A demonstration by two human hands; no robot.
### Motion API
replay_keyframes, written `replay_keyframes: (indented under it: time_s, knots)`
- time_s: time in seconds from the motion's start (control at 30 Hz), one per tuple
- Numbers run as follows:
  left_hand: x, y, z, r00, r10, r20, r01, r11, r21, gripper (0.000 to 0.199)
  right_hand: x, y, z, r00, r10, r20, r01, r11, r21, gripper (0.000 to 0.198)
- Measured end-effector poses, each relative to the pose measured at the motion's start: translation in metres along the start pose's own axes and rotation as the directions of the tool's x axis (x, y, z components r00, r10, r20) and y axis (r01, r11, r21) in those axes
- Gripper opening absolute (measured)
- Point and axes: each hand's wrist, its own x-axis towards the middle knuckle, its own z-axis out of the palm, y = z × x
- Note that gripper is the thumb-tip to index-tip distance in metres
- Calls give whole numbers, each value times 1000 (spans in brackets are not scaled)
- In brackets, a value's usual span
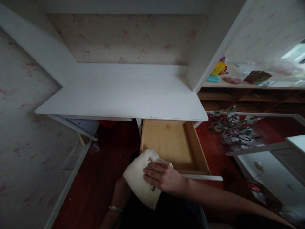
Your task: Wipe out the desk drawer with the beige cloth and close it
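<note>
Dark clothing [176, 208] sits closest, tucked below the two hands, and right above it comes the cream cloth [139, 179]! It's caught between them, spread at a slant, dark markings peeking out around the fingers. Right grip [164, 178] lies on top, fingers stretched nearly flat and close together; the thumb is out of sight, so whether it pinches, I cannot tell. Left grip [122, 189] is at the cloth's lower left edge, fingers lost behind the fabric, so no call on how narrow it is; a bracelet [115, 208] circles the wrist just below.

Straight ahead of the right grip, a wooden drawer [164, 138] stands pulled out, the cloth overlapping its near left corner. Beyond that stretches the white surface [126, 95], with floral wallpaper [138, 38] behind. Swing out right of the grip: a jumble of metalwork [234, 132] on the dark red floor [88, 190], and farther off, a shelf [238, 84] bearing a yellow packet [218, 68] and a brown box [257, 77].
</note>
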Motion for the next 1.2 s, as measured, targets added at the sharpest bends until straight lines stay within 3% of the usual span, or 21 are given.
replay_keyframes:
  time_s: [0.1, 0.27, 0.37, 0.43, 0.5, 0.53, 0.57, 0.63, 0.67, 0.7, 0.73, 0.77, 0.83, 0.93, 1.07, 1.2]
  knots:
    - [7, 4, -2, 996, 11, 85, -7, 999, -41, 28, -55, 2, -10, 993, 117, -15, -118, 990, -75, 37]
    - [29, 12, -4, 999, 13, 41, -13, 1000, -11, 33, -163, 19, -39, 954, 292, 67, -265, 927, -266, 48]
    - [49, 17, -6, 997, 71, 22, -72, 997, 32, 33, -217, 31, -51, 889, 456, 35, -422, 847, -324, 55]
    - [65, 21, -8, 994, 112, 5, -112, 991, 76, 31, -242, 38, -54, 814, 580, -16, -557, 773, -302, 60]
    - [83, 25, -9, 988, 151, -21, -147, 981, 129, 31, -258, 43, -54, 668, 739, -88, -734, 636, -236, 67]
    - [92, 27, -10, 985, 169, -37, -161, 974, 157, 31, -263, 45, -52, 557, 821, -123, -827, 534, -179, 69]
    - [102, 30, -10, 981, 186, -52, -173, 967, 187, 31, -266, 47, -49, 413, 899, -148, -910, 401, -104, 70]
    - [123, 36, -12, 971, 226, -75, -200, 945, 260, 33, -269, 52, -40, 63, 987, -151, -991, 80, 111, 67]
    - [134, 39, -12, 965, 252, -80, -217, 927, 305, 34, -268, 55, -35, -95, 989, -117, -964, -62, 257, 63]
    - [145, 43, -13, 957, 280, -79, -235, 905, 356, 35, -266, 57, -29, -220, 974, -57, -890, -177, 420, 58]
    - [156, 48, -15, 949, 306, -75, -250, 877, 411, 35, -263, 59, -23, -313, 949, 23, -768, -268, 582, 53]
    - [167, 53, -16, 942, 330, -69, -262, 845, 467, 36, -258, 61, -18, -371, 921, 116, -609, -335, 719, 46]
    - [186, 64, -20, 930, 364, -54, -273, 780, 563, 37, -243, 63, -8, -400, 864, 306, -267, -429, 863, 34]
    - [215, 80, -26, 909, 416, -37, -295, 702, 648, 42, -210, 67, 3, -321, 811, 489, 61, -497, 865, 30]
    - [255, 96, -32, 878, 478, -16, -332, 634, 699, 50, -157, 80, 16, -206, 822, 531, 246, -481, 841, 31]
    - [288, 105, -31, 899, 436, 43, -336, 623, 706, 50, -112, 105, 29, -137, 819, 558, 391, -473, 790, 27]
